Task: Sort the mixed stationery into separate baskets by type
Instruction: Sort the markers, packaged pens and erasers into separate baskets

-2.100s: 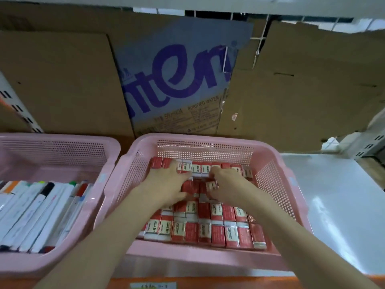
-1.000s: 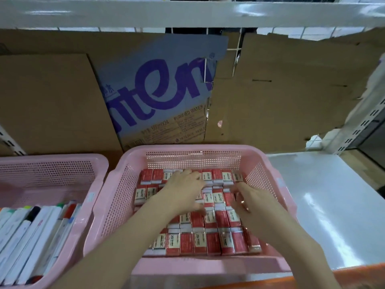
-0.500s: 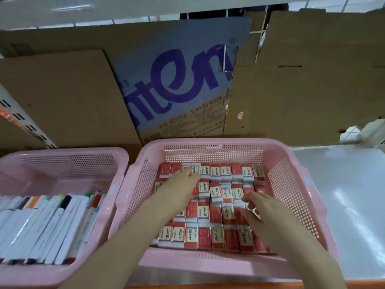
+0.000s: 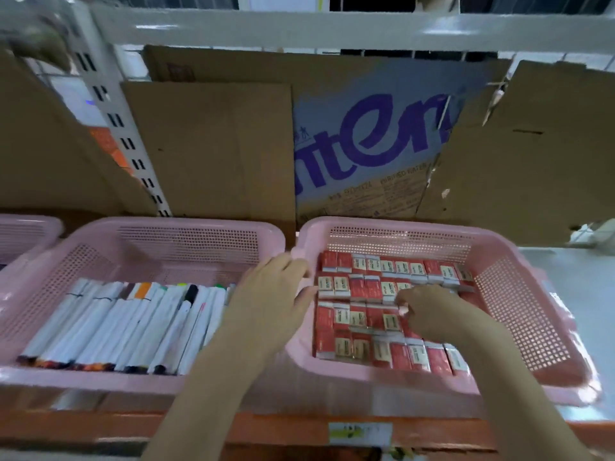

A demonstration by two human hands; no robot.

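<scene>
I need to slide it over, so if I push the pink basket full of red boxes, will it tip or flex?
The pink basket sits low and wide, so tipping seems unlikely. Its perforated walls may flex slightly. The packed red boxes probably make it heavyish.

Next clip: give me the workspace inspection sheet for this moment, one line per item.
Surface: white shelf board, orange front edge with a label.
Job's things: right pink basket holds rows of red-and-white boxes; middle pink basket holds white markers lying side by side; a third pink basket is cut off at the left edge.
Clutter: nothing seen.
Hands: left hand open over the rims between the two baskets; right hand on the boxes, whether it holds one is unclear.
Cables: nothing seen.
Surroundings: flattened cardboard sheets behind, one printed in purple; slotted white shelf upright.
</scene>
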